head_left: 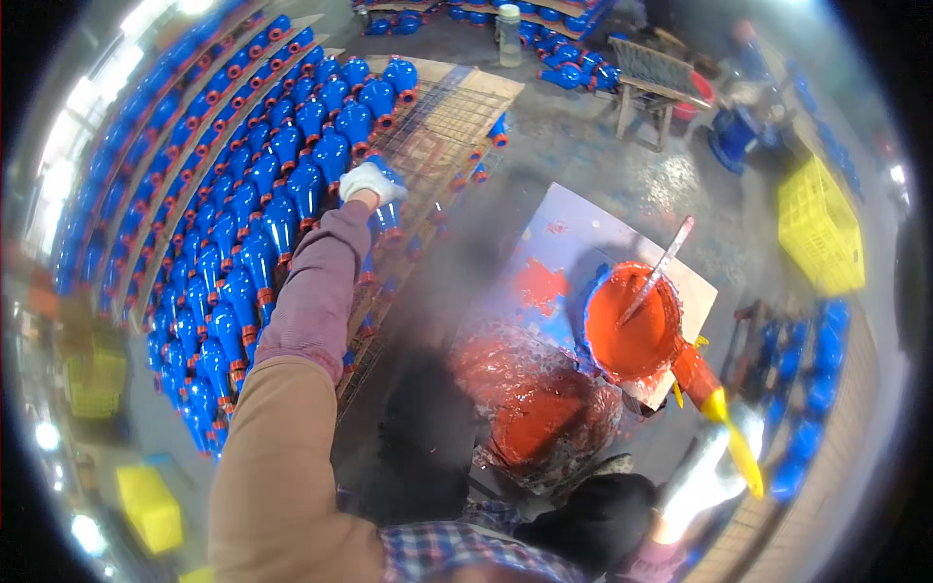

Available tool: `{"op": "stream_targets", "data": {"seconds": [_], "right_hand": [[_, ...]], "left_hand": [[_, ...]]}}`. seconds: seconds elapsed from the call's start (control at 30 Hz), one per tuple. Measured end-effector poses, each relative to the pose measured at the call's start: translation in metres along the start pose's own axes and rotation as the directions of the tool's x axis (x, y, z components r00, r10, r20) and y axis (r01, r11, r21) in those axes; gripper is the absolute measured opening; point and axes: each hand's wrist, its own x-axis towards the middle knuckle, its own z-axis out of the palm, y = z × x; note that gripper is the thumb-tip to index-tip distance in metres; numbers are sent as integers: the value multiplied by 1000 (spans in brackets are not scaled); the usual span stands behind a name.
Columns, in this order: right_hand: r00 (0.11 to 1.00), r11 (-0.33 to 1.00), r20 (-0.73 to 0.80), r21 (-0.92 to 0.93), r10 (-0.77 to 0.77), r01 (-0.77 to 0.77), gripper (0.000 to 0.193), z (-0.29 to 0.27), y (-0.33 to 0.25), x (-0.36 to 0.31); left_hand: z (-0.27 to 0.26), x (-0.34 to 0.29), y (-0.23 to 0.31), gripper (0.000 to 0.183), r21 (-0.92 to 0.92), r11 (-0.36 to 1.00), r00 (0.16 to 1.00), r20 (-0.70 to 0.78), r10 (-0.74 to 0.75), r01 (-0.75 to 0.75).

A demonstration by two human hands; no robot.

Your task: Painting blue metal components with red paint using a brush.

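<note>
Hands, two of them in white gloves, work well apart among dozens of glossy blue bulb-shaped pieces (285, 146) with orange-red ends, too many to count, packed in slanting rows on the left. The left hand (369, 183) reaches far and touches one blue piece (391, 173) at the right edge of those rows, beside a wire rack (452, 102); blur leaves it impossible to tell whether its fingers are closed. On the near right, the right hand (714, 476), overexposed, grips one brush (719, 406) by its yellow handle, the bristle end coated orange-red. Between them and slightly right, one bucket (590, 337) of orange-red paint (622, 340), with one stick (663, 264) leaning in it, stands on one paint-splashed board (583, 219). Farther off are one wooden bench (653, 78), one clear bottle (508, 37) and, at right, one yellow crate (821, 228).
</note>
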Motion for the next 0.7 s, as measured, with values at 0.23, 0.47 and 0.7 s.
{"op": "stream_targets", "data": {"seconds": [0.23,0.47,0.7], "right_hand": [[982,988,112,2,-152,153,25,-16,-3,11],[983,978,69,134,-168,158,26,-108,24,-4],[964,825,78,-538,254,-173,25,-274,60,-122]], "left_hand": [[13,-15,-17,35,45,852,817,-263,514,-522],[43,-78,-19,42,89,861,733,-485,476,-501],[47,-214,-34,38,-437,678,806,-293,514,-591]]}}
